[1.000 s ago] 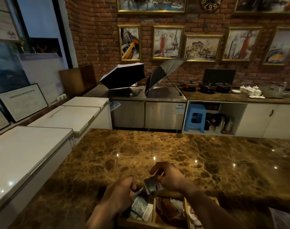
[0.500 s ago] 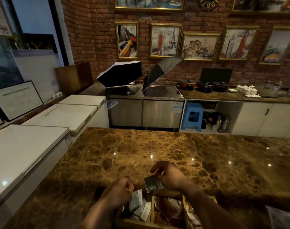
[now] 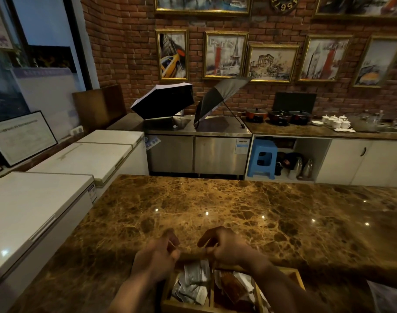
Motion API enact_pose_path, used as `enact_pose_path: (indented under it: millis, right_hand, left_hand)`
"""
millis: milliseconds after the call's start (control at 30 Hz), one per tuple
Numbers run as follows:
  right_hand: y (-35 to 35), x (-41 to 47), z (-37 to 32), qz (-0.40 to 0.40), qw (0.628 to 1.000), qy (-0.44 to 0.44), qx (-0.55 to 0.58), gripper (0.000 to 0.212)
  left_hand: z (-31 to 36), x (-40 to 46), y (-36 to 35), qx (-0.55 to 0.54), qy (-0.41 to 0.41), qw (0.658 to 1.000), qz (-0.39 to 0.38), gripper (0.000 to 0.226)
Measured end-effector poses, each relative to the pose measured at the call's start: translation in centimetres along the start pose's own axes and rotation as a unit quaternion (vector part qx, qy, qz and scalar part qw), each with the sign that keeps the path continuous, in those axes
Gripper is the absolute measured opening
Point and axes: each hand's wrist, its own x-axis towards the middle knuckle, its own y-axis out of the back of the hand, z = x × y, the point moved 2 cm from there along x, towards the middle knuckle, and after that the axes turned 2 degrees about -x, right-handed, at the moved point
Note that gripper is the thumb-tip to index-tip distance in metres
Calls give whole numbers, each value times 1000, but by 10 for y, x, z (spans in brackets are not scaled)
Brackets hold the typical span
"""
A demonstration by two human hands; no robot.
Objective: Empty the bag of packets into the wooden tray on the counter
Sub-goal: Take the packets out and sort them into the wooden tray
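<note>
Wooden tray, near counter edge: silver packets fill its left compartment, brown ones the right. The packet I pinched a moment ago is gone. Left hand and right hand hover curled; contents unclear. Bag lies near right.

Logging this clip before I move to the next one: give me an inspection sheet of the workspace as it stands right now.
Surface: brown marble counter, glossy, with light glints.
Job's things: wooden tray at the near edge, divided into compartments; silver packets in the left one, brown and white packets in the next.
Clutter: clear plastic bag at the lower right corner, partly cut off.
Grippers: left hand and right hand above the tray's far edge, fingers curled; blurred, anything held cannot be told.
Cables: nothing seen.
Surroundings: two open umbrellas on a steel unit, white chest freezers, blue stool, framed pictures on brick.
</note>
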Motion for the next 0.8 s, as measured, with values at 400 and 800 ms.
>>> enact_pose_path:
  millis: [400, 800]
  right_hand:
    - [30, -35, 17, 103, 981, -73, -149, 47]
    - [76, -106, 94, 186, 944, -148, -230, 94]
  left_hand:
    - [47, 18, -19, 14, -68, 998, -9, 39]
    - [124, 25, -66, 163, -196, 967, -22, 87]
